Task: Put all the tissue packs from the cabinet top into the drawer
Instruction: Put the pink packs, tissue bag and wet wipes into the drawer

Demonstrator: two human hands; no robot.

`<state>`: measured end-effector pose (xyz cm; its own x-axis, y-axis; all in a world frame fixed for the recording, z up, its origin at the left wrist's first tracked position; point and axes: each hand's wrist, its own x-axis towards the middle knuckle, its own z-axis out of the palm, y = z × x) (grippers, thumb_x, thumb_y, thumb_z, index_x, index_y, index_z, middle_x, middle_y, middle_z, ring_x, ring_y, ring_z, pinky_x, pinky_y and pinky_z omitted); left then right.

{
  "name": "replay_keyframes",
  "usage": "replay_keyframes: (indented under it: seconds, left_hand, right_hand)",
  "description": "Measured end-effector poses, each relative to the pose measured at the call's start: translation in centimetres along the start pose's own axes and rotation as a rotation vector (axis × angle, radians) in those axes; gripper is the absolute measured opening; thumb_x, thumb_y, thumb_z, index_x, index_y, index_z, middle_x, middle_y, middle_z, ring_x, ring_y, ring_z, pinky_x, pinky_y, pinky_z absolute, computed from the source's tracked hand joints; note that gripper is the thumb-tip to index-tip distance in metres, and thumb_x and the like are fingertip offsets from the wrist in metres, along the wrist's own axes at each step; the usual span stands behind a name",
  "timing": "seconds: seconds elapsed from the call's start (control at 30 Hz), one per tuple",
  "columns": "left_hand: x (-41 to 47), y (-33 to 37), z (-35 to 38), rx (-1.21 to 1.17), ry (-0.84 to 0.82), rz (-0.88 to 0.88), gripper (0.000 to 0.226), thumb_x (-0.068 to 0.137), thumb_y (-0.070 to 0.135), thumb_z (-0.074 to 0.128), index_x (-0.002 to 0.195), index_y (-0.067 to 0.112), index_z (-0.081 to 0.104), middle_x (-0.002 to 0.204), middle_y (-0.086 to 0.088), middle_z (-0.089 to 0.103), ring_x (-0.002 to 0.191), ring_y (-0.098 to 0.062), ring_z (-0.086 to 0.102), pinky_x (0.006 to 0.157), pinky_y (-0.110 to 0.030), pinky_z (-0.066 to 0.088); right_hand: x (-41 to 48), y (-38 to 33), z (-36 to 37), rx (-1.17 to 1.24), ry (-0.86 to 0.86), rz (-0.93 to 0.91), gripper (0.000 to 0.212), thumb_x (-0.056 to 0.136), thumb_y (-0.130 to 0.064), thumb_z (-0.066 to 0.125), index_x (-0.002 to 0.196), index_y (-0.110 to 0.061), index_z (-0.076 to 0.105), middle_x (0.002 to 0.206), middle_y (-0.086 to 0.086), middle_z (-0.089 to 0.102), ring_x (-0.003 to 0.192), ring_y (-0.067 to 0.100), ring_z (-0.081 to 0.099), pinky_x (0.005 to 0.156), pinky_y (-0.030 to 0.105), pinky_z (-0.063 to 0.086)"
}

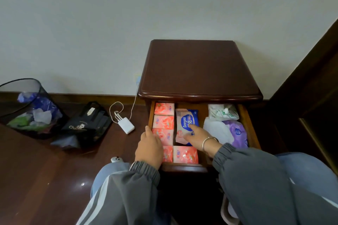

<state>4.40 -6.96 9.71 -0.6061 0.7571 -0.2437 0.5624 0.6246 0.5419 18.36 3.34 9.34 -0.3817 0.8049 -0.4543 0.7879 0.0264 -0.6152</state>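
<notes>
The dark wooden cabinet top has nothing on it. Below it the drawer is pulled out. Several pink tissue packs lie in a column along its left side, and one more pink pack lies at the front. My left hand rests over the left packs with its fingers bent down, hiding part of them. My right hand lies on a blue and pink wipes pack in the middle, its forefinger stretched out on the pack.
White and purple packs fill the drawer's right side. On the floor to the left are a mesh bin, a black bag and a white charger with its cable. Dark furniture stands at the right.
</notes>
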Motion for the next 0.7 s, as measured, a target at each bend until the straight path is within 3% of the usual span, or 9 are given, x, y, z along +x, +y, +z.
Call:
replay_keyframes:
  seconds: [0.1, 0.2, 0.37, 0.47, 0.57, 0.63, 0.7]
  left_hand:
    - [0.0, 0.0, 0.0, 0.01, 0.008, -0.007, 0.049, 0.1, 0.028, 0.028, 0.146, 0.013, 0.023, 0.141, -0.011, 0.043, 0.114, -0.032, 0.055, 0.089, -0.045, 0.046]
    - [-0.1, 0.2, 0.0, 0.035, 0.013, -0.019, 0.05, 0.1, 0.029, 0.028, 0.148, 0.014, 0.02, 0.142, -0.009, 0.041, 0.115, -0.031, 0.055, 0.089, -0.044, 0.045]
    - [-0.2, 0.0, -0.2, 0.016, 0.012, -0.012, 0.045, 0.1, 0.03, 0.029, 0.143, 0.014, 0.027, 0.139, -0.009, 0.047, 0.112, -0.029, 0.057, 0.089, -0.045, 0.049]
    - [-0.4, 0.1, -0.6, -0.062, 0.008, 0.006, 0.048, 0.099, 0.031, 0.036, 0.142, 0.012, 0.028, 0.141, -0.012, 0.045, 0.117, -0.03, 0.055, 0.094, -0.046, 0.047]
    - [-1.4, -0.1, -1.6, -0.135, 0.014, 0.207, 0.079, 0.092, 0.037, 0.056, 0.152, 0.015, 0.01, 0.16, -0.009, 0.01, 0.144, -0.026, 0.022, 0.113, -0.04, 0.027]
    - [-2.3, -0.9, -2.6, -0.122, -0.069, 0.43, 0.104, 0.079, 0.049, 0.069, 0.153, 0.023, 0.001, 0.16, 0.003, -0.005, 0.147, -0.017, 0.008, 0.116, -0.039, 0.02]
    - [-3.1, -2.1, -3.4, 0.051, -0.209, 0.583, 0.126, 0.064, 0.064, 0.073, 0.147, 0.035, -0.017, 0.154, 0.017, -0.019, 0.144, -0.007, 0.0, 0.118, -0.044, 0.013]
  right_hand:
    - [0.2, 0.0, 0.5, -0.126, -0.071, 0.003, 0.051, 0.095, -0.038, 0.043, 0.138, -0.012, 0.037, 0.138, 0.011, 0.046, 0.122, 0.026, 0.048, 0.095, 0.03, 0.039]
    - [-0.2, 0.1, 0.1, -0.144, -0.096, -0.011, 0.05, 0.097, -0.037, 0.041, 0.141, -0.015, 0.035, 0.142, 0.009, 0.043, 0.124, 0.026, 0.046, 0.101, 0.033, 0.038]
    - [-3.0, 1.2, -1.4, -0.045, -0.056, -0.11, 0.052, 0.096, -0.038, 0.044, 0.143, -0.019, 0.034, 0.146, 0.004, 0.042, 0.13, 0.019, 0.043, 0.102, 0.027, 0.035]
    - [-6.2, 2.9, -3.5, -0.02, -0.067, -0.25, 0.059, 0.091, -0.043, 0.054, 0.144, -0.025, 0.034, 0.152, -0.006, 0.031, 0.139, 0.01, 0.029, 0.11, 0.025, 0.027]
    - [-9.3, 5.7, -6.4, -0.295, -0.183, -0.347, 0.089, 0.079, -0.059, 0.06, 0.149, -0.031, 0.013, 0.156, -0.016, 0.002, 0.142, 0.004, -0.01, 0.118, 0.035, 0.007]
    - [-10.7, 7.9, -7.8, -0.553, -0.177, -0.359, 0.11, 0.068, -0.069, 0.063, 0.149, -0.033, -0.002, 0.148, -0.022, -0.016, 0.135, 0.005, -0.026, 0.117, 0.041, -0.005]
    - [-11.5, 9.7, -8.0, -0.728, -0.144, -0.341, 0.122, 0.061, -0.074, 0.063, 0.147, -0.034, -0.014, 0.142, -0.022, -0.026, 0.133, 0.009, -0.032, 0.114, 0.044, -0.01]
